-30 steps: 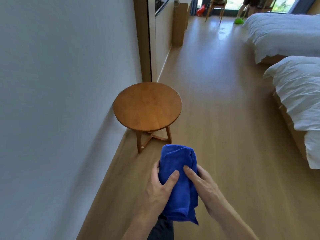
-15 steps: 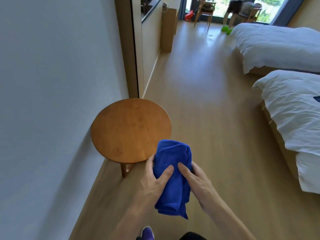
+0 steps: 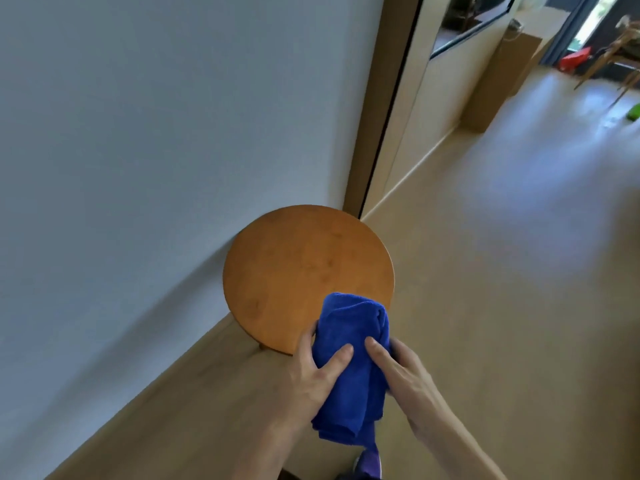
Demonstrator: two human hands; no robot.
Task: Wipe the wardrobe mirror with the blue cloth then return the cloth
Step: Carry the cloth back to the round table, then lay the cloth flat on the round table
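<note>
Left hand: the left hand (image 3: 313, 374) is gripping the folded blue cloth (image 3: 349, 368) from its left side, thumb lying across the front of the fabric, the other fingers wrapping behind it and hidden.
Right hand: the right hand (image 3: 403, 370) is clamping the same cloth from the right, thumb pressing on the front close to the left thumb without touching it.
Blue cloth: it is being held bunched and folded between both hands, its upper end reaching over the near edge of the round wooden table (image 3: 304, 271), its lower end hanging down off the hands; whether it is touching the tabletop cannot be told.
Round wooden table: it is standing close against the white wall (image 3: 173, 133); one leg is just showing under its near rim.
Wardrobe mirror: the wardrobe mirror (image 3: 436, 98) is rising just beyond the table's far edge, set in a wooden frame (image 3: 372, 116) with a dark strip along it.
Floor: pale wooden floor (image 3: 502, 271) is stretching away to the right of the table.
Beyond the table: a red object (image 3: 573, 58) and a green object (image 3: 633, 110) are lying well away, both blurred.
Shoe: a purple shoe (image 3: 369, 462) is showing below the cloth.
</note>
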